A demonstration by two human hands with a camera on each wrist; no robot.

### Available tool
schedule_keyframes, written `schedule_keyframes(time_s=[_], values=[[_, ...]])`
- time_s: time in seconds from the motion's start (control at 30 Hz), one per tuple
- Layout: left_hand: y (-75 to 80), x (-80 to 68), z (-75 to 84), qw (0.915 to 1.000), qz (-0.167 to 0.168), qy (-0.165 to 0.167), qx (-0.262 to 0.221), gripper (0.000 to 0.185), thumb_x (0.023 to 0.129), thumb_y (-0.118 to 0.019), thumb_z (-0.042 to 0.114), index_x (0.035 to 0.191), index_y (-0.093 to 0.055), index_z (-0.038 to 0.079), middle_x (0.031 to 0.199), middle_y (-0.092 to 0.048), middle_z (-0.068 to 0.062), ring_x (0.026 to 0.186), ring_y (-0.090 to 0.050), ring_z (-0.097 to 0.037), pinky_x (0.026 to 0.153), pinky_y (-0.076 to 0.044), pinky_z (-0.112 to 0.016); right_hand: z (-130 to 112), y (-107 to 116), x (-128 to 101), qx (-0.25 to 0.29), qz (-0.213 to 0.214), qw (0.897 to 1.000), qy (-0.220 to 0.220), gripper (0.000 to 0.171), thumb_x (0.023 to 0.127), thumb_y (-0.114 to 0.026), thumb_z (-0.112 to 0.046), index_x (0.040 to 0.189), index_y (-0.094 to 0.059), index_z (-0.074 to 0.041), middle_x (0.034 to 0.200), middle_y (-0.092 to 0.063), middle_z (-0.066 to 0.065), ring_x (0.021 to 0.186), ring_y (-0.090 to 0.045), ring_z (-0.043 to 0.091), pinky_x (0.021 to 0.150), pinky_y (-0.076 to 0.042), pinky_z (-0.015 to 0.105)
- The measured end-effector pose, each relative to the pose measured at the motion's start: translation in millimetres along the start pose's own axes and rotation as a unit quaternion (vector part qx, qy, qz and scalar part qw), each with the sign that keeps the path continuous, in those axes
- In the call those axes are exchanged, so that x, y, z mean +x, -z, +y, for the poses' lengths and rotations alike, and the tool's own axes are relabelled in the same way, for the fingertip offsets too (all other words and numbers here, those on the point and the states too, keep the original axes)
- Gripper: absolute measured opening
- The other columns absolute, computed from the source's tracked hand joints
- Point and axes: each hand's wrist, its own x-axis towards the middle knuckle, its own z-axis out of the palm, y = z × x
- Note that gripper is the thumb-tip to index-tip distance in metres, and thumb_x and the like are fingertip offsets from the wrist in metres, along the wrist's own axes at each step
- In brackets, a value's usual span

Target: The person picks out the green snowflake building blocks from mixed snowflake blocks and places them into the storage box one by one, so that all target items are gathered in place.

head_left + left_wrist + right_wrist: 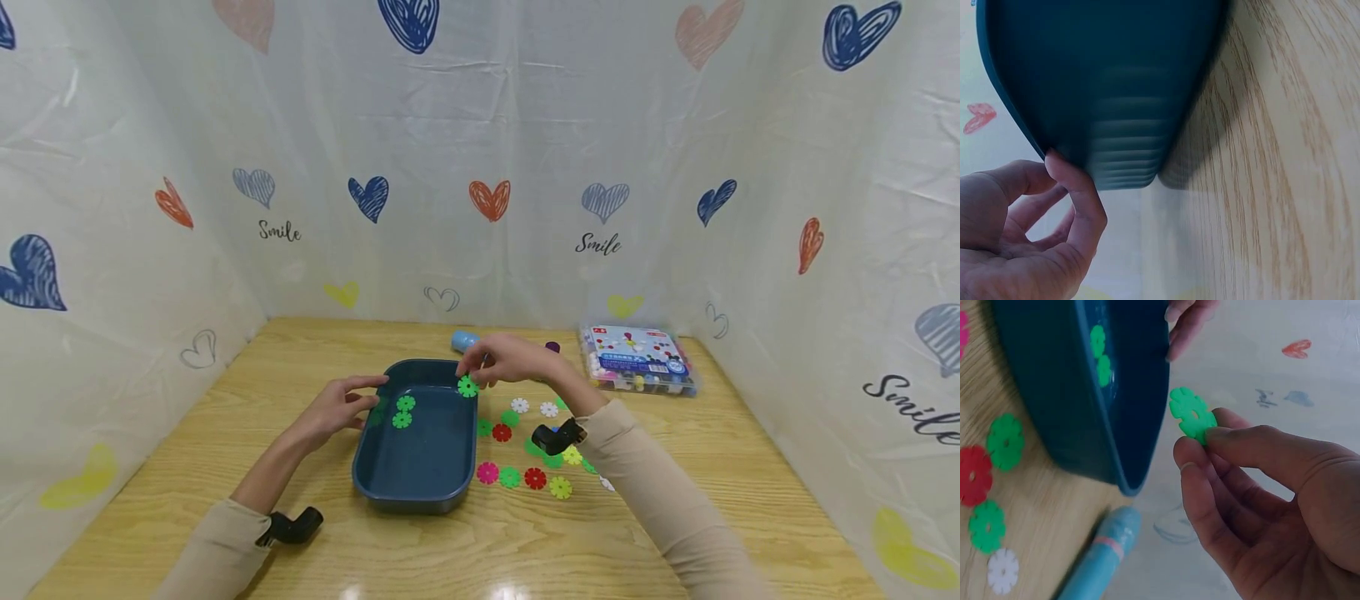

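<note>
R hand (510,358), centre of head view: thumb & fingertips pinch 1 green disc (468,386) by its edge, held up off the table. In head view the disc shows against the upper-right corner of the dark blue tray (420,505); in R wrist view it's mid-frame, just beside the tray rim, apart from it.

L hand (333,410), left of centre: fingertips touch the tray's left rim, fingers bent; can't tell if they're clamped on it or just resting.

In the tray, toward its left side: 2 green discs (402,420), flat, next to each other.

Right of tray, centre-right of frame: loose discs, mixed colours, incl. a lower row w/ pink disc (488,473), green, red disc (535,478) & yellow disc (560,487); 2 white discs (520,405) lie higher up. Some others partly hidden by the R forearm.

Lt blue cylinder (464,340) lies behind the tray, top centre of the table (225,408). Clear parts box (637,360) w/ printed label, upper right of table. Heart-print curtain (427,125) behind.
</note>
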Motion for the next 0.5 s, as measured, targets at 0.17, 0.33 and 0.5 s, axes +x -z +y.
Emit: schedule_keyframes(time_s=[0.17,0.33,0.5], values=[[-0.3,-0.2,1.3,1.0000,-0.004,0.000,0.004,0.045,0.101,-0.053,0.013,0.143,-0.047,0.000,0.153,-0.035,-0.027,0.116,-0.055,-0.036,0.076,-0.059,-0.032,-7,-5,20,0.003,-0.028,0.999,0.034,0.025,0.097,-0.053,-0.003,0.117,-0.069,-0.003,0.095,-0.072,0.012,0.084,-0.069,0.034,0.072,-0.058,0.035],[-0.4,-0.1,1.8,1.0000,-0.003,0.003,0.005,0.044,0.101,-0.053,0.013,0.143,-0.047,0.001,0.153,-0.036,-0.026,0.119,-0.054,-0.038,0.078,-0.059,-0.035,-11,-15,42,0.031,-0.043,0.998,0.030,0.025,0.098,-0.053,-0.003,0.119,-0.067,0.000,0.096,-0.073,0.016,0.083,-0.068,0.034,0.077,-0.058,0.044],[0.7,0.8,0.0,1.0000,-0.003,0.003,0.004,0.044,0.101,-0.052,0.012,0.144,-0.046,0.000,0.152,-0.037,-0.026,0.119,-0.054,-0.039,0.079,-0.059,-0.036,-10,-28,60,0.064,-0.046,0.997,-0.002,0.026,0.096,-0.055,-0.001,0.119,-0.068,0.000,0.097,-0.074,0.017,0.091,-0.070,0.036,0.074,-0.059,0.030]])
